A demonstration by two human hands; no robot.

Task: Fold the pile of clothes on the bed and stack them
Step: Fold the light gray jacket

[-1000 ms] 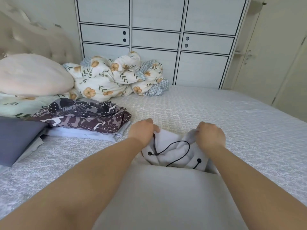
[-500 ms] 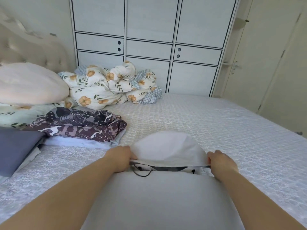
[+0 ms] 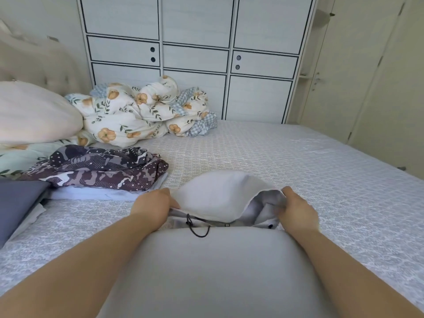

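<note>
Soft matt cloth is showing on the pale grey hoodie (image 3: 220, 196), its hood lining looking smoother. The bedspread (image 3: 298, 171) is reading as textured, woven cloth; the far wardrobe (image 3: 195, 56) is looking like matt painted wood.

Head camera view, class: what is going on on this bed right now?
A person is folding a pale grey hooded top spread on the bed. The left hand and right hand each grip one side of its hood, which lies flattened above the body; a black drawstring shows at the neck. To the left lies a patterned garment atop light blue clothing, with a floral duvet bundled behind.
</note>
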